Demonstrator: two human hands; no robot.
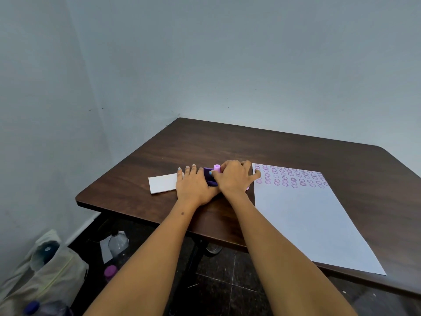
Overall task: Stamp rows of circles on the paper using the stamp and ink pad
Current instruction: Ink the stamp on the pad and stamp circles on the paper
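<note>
A white sheet of paper (307, 215) lies on the right half of the dark wooden table (182, 142), with several rows of purple circles printed along its far edge. Just left of the sheet sits a dark purple ink pad (209, 176). My left hand (193, 185) rests flat on the table against the pad's left side, holding it in place. My right hand (234, 177) is closed around a pink cylindrical stamp (216, 168), which stands upright on the pad. Most of the pad and the stamp's lower end are hidden by my hands.
A small white card (162, 184) lies on the table left of my left hand. Below the table's left side, on the floor, stand a plastic bottle (118, 244), a purple-capped item (111, 270) and a pale bag (45, 270). The wall runs close behind the table.
</note>
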